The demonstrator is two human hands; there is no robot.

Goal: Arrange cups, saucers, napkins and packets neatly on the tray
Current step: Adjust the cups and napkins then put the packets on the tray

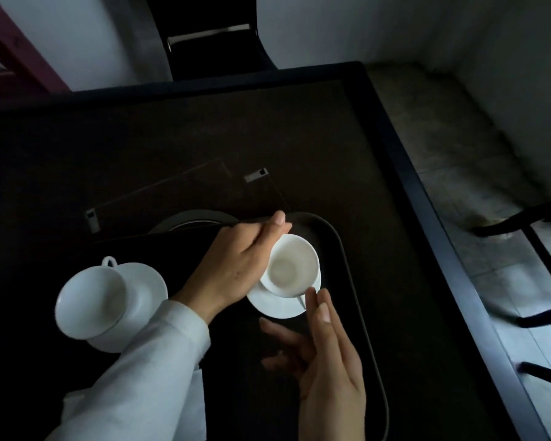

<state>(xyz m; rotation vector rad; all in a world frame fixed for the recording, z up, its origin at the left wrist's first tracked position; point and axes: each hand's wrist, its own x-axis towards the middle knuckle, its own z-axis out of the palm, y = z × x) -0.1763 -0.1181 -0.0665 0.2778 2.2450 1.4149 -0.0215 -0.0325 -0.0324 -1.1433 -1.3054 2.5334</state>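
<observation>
Gripping white cup (291,265) (empty, on saucer (280,305)): left hand (236,265).

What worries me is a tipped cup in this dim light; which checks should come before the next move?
1. Left hand grip on the white ceramic cup at right: ok, fingers wrap its side.
2. That cup centred on its white round saucer: cannot tell.
3. That saucer within the black rimmed tray: ok.
4. Right hand free: ok, open beside the saucer.
5. Second white cup seated on its left-side saucer: ok.
</observation>
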